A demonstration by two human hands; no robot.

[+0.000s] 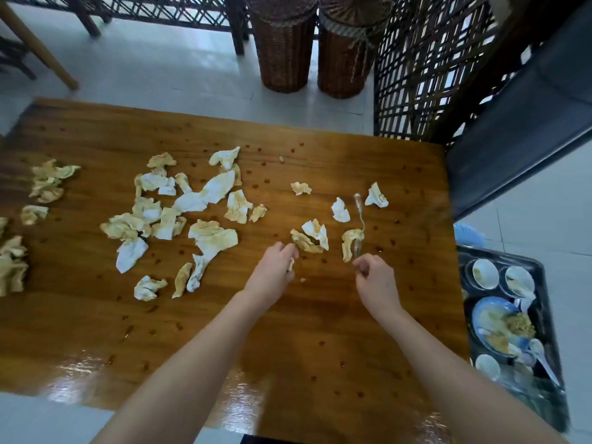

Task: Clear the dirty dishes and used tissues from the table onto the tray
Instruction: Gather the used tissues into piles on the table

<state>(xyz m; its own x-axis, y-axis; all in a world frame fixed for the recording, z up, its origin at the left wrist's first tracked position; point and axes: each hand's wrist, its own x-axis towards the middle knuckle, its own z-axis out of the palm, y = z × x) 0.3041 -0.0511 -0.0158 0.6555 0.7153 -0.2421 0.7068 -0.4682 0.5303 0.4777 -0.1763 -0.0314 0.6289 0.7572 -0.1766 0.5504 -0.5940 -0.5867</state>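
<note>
Several stained, crumpled tissues lie scattered over the wooden table. My left hand is curled around a small tissue scrap, just below a tissue pair. My right hand pinches the lower end of a thin greenish utensil that stretches away from me, blurred. A stained tissue lies beside it. A dark tray to the right of the table holds white bowls, a blue plate with food scraps, a spoon and tissues.
Two tall wicker baskets and a dark lattice screen stand beyond the table's far edge. A dark chair is at the right. Sauce drops speckle the tabletop. More tissues lie at the left edge.
</note>
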